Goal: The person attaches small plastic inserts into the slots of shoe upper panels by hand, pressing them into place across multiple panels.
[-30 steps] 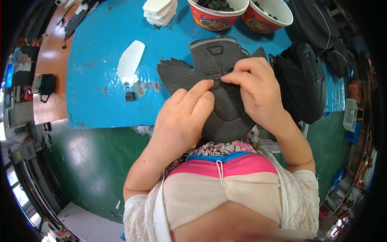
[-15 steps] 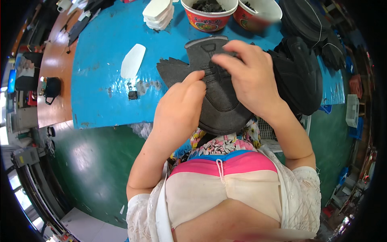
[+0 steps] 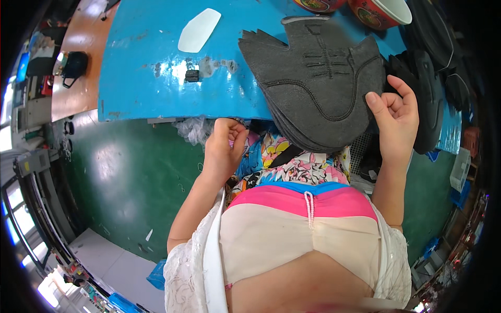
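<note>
A stack of black shoe uppers [image 3: 313,88], with stitched seams and a jagged flap at the left, lies at the front edge of the blue table and overhangs my lap. Beside its right edge is my right hand [image 3: 395,115], thumb and index finger apart, the other fingers curled; the thumb tip is very near the stack's edge. My left hand [image 3: 224,146] is at the table's front edge, left of the stack, with its fingers curled in. Whether anything small is inside them is hidden.
On the blue table [image 3: 141,68] lie a white shaped piece [image 3: 199,30] and a small black bundle [image 3: 192,76]. Red paper bowls [image 3: 373,14] stand at the back. More black shoe pieces [image 3: 429,99] are piled at the right. Crumpled clear plastic [image 3: 193,130] hangs under the table edge.
Both hands have come off the top of the uppers: the left drew back toward me, the right moved to the stack's right side. The view has shifted, so the table sits higher.
</note>
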`<state>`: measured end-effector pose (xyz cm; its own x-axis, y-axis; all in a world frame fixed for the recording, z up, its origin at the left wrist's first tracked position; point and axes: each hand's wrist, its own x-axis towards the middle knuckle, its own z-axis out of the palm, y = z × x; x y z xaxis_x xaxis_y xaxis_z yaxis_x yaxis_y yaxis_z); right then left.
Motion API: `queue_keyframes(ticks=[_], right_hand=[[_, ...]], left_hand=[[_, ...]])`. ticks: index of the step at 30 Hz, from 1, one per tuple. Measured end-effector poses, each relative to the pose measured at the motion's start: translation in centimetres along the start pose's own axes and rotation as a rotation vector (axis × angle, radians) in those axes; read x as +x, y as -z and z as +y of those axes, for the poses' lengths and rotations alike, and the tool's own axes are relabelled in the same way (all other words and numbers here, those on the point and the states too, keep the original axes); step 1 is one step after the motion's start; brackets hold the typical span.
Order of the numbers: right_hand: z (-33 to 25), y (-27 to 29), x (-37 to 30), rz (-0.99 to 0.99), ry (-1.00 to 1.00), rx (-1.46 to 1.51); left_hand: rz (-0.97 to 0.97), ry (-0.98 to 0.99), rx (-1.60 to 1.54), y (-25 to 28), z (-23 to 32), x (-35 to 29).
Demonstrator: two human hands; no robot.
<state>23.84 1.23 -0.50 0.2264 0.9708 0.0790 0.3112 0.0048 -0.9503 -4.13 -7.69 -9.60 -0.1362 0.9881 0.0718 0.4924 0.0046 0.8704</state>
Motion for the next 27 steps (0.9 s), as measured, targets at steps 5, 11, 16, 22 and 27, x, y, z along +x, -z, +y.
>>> queue_keyframes(ticks=[5, 11, 16, 22, 27], right_hand=[[0.3, 1.0, 0.5, -0.065, -0.171, 0.17], [0.5, 0.2, -0.3, 0.05, 0.163, 0.214], [-0.3, -0.3, -2.0, 0.099, 0.577, 0.213], [-3.4, 10.1, 1.4, 0.776, 0.707, 0.34], [-2.5, 11.8, 1.1, 0.679, 1.147, -0.429]], left_hand=[[-0.061, -0.23, 0.201, -0.1, -2.4, 0.6], [-0.265, -0.278, 0.359, -2.3, -4.5, 1.3], [-0.296, -0.307, 0.38, -2.2, -5.2, 1.2], [-0.121, -0.3, 0.177, -1.3, -7.2, -0.1], [0.082, -0.006, -0.137, -0.3, -8.4, -1.1]])
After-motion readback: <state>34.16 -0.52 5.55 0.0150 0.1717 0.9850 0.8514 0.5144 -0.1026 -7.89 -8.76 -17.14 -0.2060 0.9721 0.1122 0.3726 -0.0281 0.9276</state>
